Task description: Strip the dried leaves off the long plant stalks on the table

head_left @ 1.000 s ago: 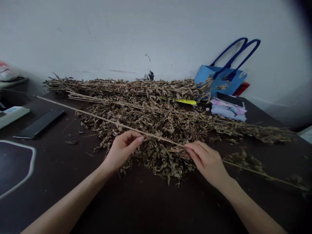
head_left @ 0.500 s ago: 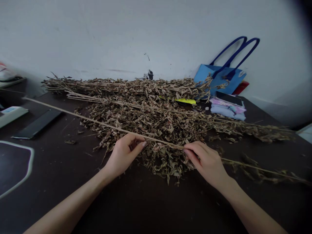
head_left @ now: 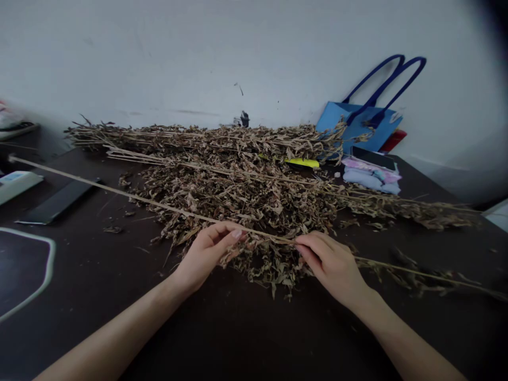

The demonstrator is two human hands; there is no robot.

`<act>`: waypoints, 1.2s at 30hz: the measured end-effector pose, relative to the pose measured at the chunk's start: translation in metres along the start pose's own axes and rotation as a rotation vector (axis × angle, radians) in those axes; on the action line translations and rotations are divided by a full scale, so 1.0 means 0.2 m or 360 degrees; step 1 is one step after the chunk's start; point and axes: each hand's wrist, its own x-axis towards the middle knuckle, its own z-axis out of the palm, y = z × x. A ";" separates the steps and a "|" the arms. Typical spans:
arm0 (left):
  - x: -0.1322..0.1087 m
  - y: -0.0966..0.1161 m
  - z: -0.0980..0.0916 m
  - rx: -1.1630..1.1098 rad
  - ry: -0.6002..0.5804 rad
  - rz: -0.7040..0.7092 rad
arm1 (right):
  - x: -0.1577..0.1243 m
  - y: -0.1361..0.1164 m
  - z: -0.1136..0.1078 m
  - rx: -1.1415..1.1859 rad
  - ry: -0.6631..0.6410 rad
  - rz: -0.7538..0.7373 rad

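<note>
A long dried plant stalk (head_left: 166, 208) stretches across the front of a heap of dried leaves, stripped bare on its left side and still leafy on its right. My left hand (head_left: 208, 254) is closed at the stalk's middle, thumb and fingers pressed together around it. Farther right, my right hand (head_left: 333, 270) pinches the same stalk between thumb and forefinger. Beyond it the stalk runs on with withered leaves (head_left: 420, 275). Curled brown-green leaves (head_left: 273, 264) lie under and between both hands.
Behind the leaf heap (head_left: 246, 196) lies a bundle of dried stalks (head_left: 190, 138) along the wall. A blue bag (head_left: 337, 116), a phone (head_left: 373, 159) on folded cloth (head_left: 371, 180) and a yellow-handled object (head_left: 302, 162) stand right. At left are a black flat object (head_left: 59, 203) and a power strip (head_left: 18, 185).
The stalk has shifted left, its bare end now farther toward the left edge. My right hand has moved slightly left with it; my left hand has moved slightly right along it.
</note>
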 end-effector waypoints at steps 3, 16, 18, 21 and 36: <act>0.00 0.00 0.01 0.0034 -0.0063 -0.0071 | 0.00 0.00 0.00 -0.0017 -0.0007 -0.0014; 0.00 0.01 0.00 0.0478 -0.0070 0.0321 | 0.00 -0.03 0.00 -0.0014 -0.0009 -0.0092; 0.00 0.00 0.00 0.0523 -0.0059 0.0340 | 0.00 -0.03 0.00 -0.0029 0.0008 -0.0101; 0.00 -0.01 0.00 0.0625 -0.0015 0.0364 | 0.00 -0.03 -0.01 -0.0024 0.0008 -0.0096; -0.02 -0.01 0.02 0.0202 -0.0141 0.0106 | -0.01 -0.07 0.02 0.0090 -0.0055 -0.0068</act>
